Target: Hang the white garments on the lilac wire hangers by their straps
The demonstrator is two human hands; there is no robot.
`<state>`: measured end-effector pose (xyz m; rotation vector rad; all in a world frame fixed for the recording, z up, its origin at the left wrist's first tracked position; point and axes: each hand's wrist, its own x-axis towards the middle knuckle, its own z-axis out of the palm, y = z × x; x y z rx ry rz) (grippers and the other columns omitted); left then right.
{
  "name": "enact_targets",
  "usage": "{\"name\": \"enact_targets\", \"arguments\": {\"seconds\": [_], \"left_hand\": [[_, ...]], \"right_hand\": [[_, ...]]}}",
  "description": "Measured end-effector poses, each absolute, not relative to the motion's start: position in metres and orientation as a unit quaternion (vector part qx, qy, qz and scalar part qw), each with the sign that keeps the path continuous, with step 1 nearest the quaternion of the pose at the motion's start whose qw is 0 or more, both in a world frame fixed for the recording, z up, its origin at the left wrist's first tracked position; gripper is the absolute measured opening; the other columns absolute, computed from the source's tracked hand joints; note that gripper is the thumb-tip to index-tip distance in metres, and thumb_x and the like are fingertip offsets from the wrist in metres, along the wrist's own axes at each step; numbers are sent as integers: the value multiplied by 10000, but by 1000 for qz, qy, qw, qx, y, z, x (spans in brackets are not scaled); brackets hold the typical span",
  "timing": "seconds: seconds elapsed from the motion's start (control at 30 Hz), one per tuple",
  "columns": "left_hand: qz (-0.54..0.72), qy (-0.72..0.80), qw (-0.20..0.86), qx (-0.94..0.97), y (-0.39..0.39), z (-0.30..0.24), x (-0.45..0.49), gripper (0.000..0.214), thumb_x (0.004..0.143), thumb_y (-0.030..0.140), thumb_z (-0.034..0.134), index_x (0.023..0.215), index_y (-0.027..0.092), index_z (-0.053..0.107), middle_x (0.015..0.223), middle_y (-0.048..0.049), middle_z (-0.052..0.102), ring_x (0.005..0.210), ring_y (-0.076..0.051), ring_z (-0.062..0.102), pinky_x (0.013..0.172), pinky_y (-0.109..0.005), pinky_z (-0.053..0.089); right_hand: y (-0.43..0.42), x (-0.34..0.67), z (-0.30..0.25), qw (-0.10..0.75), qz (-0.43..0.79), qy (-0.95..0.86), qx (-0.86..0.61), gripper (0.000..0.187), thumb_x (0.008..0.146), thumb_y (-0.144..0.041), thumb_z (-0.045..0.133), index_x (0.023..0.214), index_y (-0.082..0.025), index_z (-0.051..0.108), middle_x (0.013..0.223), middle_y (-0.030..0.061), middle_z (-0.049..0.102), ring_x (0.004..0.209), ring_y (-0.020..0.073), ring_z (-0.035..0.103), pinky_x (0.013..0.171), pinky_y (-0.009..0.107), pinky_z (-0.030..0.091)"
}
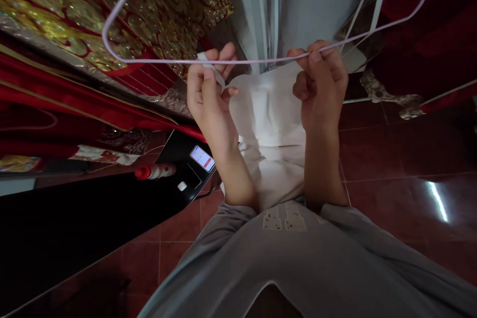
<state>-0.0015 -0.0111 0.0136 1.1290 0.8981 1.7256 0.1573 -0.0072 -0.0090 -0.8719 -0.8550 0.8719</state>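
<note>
A pale pink clothes hanger (257, 61) spans the view in front of me, its lower bar running across both hands. My left hand (212, 94) pinches a white strap (216, 73) between thumb and fingers, right at the bar. My right hand (322, 84) has its thumb and forefinger closed on the bar farther right. Between and below my hands hangs a white garment (266, 109). A thin white strap (378, 2) crosses the bar right of my right hand and runs upward; its upper end is out of view.
Gold sequined red garments (179, 0) hang close on the left, dark red ones (428, 49) on the right. A black tabletop (112, 213) at lower left carries a lit phone (202, 158), a red-capped bottle (154, 171) and a small white case (182, 186). Red tiles (387, 154) cover the floor.
</note>
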Motion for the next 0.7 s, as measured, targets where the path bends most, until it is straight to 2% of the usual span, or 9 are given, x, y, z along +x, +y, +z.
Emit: {"name": "enact_targets", "arguments": {"seconds": [0.07, 0.23, 0.33, 0.4, 0.43, 0.5, 0.57, 0.6, 0.7], "left_hand": [[711, 365, 428, 421, -13, 16, 9, 192, 1147, 246, 380, 1068, 246, 555, 1131, -81, 753, 1216, -272, 700, 645, -305, 545], [721, 384, 430, 384, -7, 19, 14, 193, 1142, 287, 347, 1017, 279, 494, 1009, -64, 711, 1048, -253, 718, 629, -310, 546], [715, 389, 439, 380, -3, 15, 11, 176, 1141, 320, 345, 1040, 282, 484, 1032, -69, 698, 1021, -249, 702, 666, -318, 564], [717, 385, 434, 387, 0, 12, 10, 188, 1148, 321, 339, 1046, 265, 486, 1033, -67, 695, 965, -227, 699, 663, -299, 562], [720, 378, 430, 392, 1, 10, 10, 198, 1152, 312, 335, 1041, 258, 491, 1029, -65, 696, 937, -214, 698, 654, -286, 557], [726, 360, 425, 404, 2, 7, 11, 216, 1153, 293, 336, 1024, 255, 506, 1024, -65, 701, 906, -203, 693, 635, -273, 550], [724, 353, 424, 415, 2, 4, 11, 209, 1147, 287, 359, 1021, 269, 525, 1043, -70, 707, 910, -212, 688, 649, -285, 559], [721, 353, 422, 422, 3, 3, 11, 198, 1144, 292, 374, 1024, 274, 530, 1052, -70, 709, 907, -216, 683, 661, -291, 564], [718, 351, 401, 447, 5, -2, 8, 167, 1141, 333, 420, 1035, 270, 532, 1047, -60, 704, 845, -205, 655, 685, -296, 566]], "right_hand": [[-10, 158, -7, 735, 394, -387, -392, 216, 921, -462, 649, 914, -260, 574, 1002, -12, 738, 522, 75, 355, 472, 294, 135], [-15, 165, -14, 758, 353, -372, -404, 224, 878, -450, 719, 842, -241, 648, 807, 17, 679, 576, 133, 579, 465, 270, 220], [-10, 182, -24, 817, 261, -308, -412, 306, 961, -470, 600, 786, -221, 573, 719, 9, 580, 528, 95, 461, 489, 251, 191], [-5, 199, -29, 849, 188, -260, -421, 295, 1009, -452, 500, 831, -224, 560, 787, 6, 575, 558, 74, 392, 516, 232, 212], [-3, 207, -32, 851, 173, -249, -429, 229, 1005, -411, 502, 887, -234, 587, 872, 5, 609, 604, 71, 418, 542, 220, 260], [-3, 220, -35, 830, 193, -265, -452, 124, 951, -307, 576, 1037, -269, 657, 1067, -4, 675, 769, 79, 544, 653, 212, 391], [-5, 224, -37, 784, 262, -315, -467, 231, 908, -258, 635, 1129, -278, 699, 1135, 2, 712, 915, 106, 622, 777, 238, 458], [-7, 222, -36, 763, 289, -338, -468, 221, 901, -268, 652, 1112, -262, 717, 1095, 14, 724, 928, 117, 639, 801, 251, 465], [-11, 211, -32, 747, 308, -370, -459, 135, 886, -325, 684, 961, -224, 731, 884, 19, 693, 819, 115, 627, 744, 256, 431]]}}
